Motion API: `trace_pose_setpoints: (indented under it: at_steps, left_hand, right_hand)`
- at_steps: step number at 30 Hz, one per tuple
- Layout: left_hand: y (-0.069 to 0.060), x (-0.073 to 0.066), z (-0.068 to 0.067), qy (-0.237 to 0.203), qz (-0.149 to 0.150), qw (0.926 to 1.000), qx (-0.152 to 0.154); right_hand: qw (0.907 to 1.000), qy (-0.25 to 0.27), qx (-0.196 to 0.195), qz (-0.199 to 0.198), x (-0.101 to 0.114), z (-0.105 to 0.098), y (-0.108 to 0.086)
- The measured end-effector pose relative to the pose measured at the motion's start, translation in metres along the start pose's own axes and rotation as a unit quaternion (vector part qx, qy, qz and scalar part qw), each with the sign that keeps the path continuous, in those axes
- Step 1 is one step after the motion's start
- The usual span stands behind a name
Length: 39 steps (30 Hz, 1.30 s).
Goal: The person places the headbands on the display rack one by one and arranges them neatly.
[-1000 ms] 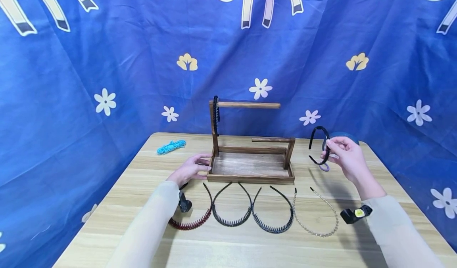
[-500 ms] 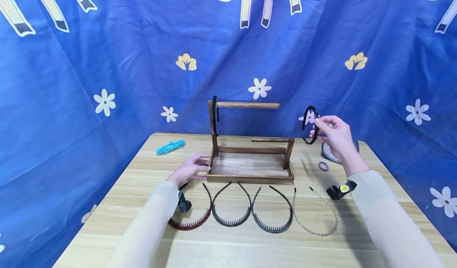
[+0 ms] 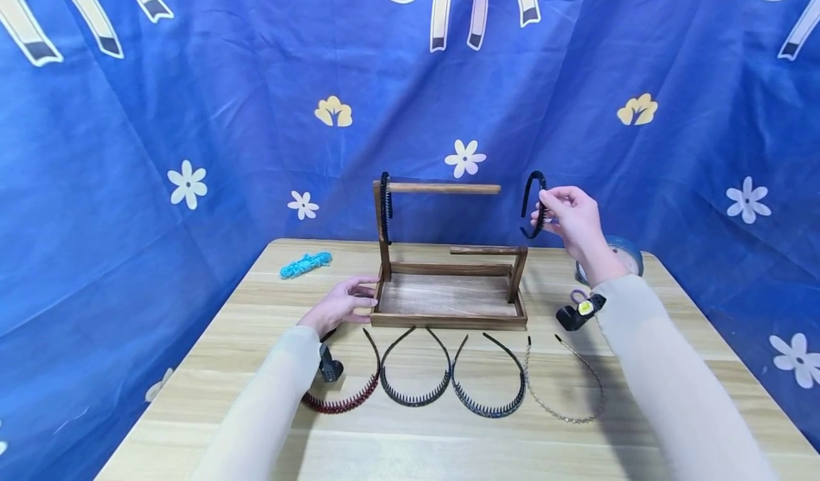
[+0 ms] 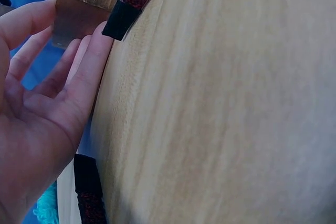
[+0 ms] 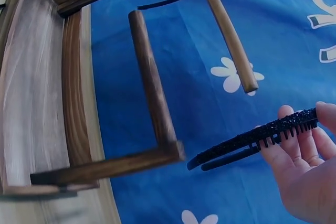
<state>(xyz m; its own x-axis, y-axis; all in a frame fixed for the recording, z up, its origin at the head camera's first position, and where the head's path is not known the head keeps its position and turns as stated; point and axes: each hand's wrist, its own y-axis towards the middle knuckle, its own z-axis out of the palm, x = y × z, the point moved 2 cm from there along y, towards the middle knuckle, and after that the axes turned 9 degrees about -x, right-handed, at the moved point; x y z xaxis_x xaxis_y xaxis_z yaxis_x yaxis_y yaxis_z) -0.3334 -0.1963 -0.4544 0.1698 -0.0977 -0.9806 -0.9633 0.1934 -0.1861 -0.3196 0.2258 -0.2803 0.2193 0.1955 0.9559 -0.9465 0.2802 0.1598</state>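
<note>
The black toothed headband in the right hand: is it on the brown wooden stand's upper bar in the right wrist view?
No: the right hand pinches the black toothed headband in mid-air, apart from the upper bar.

Light wood-grain table (image 3: 448, 449), pale streaky top. Brown wooden headband stand (image 3: 448, 321) with rectangular tray base sits on it, mid-table toward the back. In front, 1 row of 4 headbands lying flat, ends toward the stand, left to right: red glitter (image 3: 342, 405), dark toothed (image 3: 416, 401), blue toothed (image 3: 490, 412), pale beaded (image 3: 570, 420). First 3 have teeth; neighbors touch or nearly, can't tell. Back left: 1 turquoise bundle (image 3: 305, 265), lying slantwise. Right of stand: 1 purple ring (image 3: 579, 294), partly hidden. Back right: 1 round blue-rimmed item (image 3: 626, 252), partly hidden.
</note>
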Motion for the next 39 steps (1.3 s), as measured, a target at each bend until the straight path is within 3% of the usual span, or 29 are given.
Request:
trace_pose_setpoints:
  at_steps: [14,39]
  left_hand:
    - [0.001,-0.001,0.002,0.001,0.004,1.0,0.005]
    - [0.0,0.002,-0.001,-0.002,0.002,1.0,0.001]
  right_hand:
    - [0.9998,0.0,-0.004,0.017,-0.005,0.043,0.011]
    - [0.9961,0.042,0.03,0.072,-0.026,0.138,-0.001]
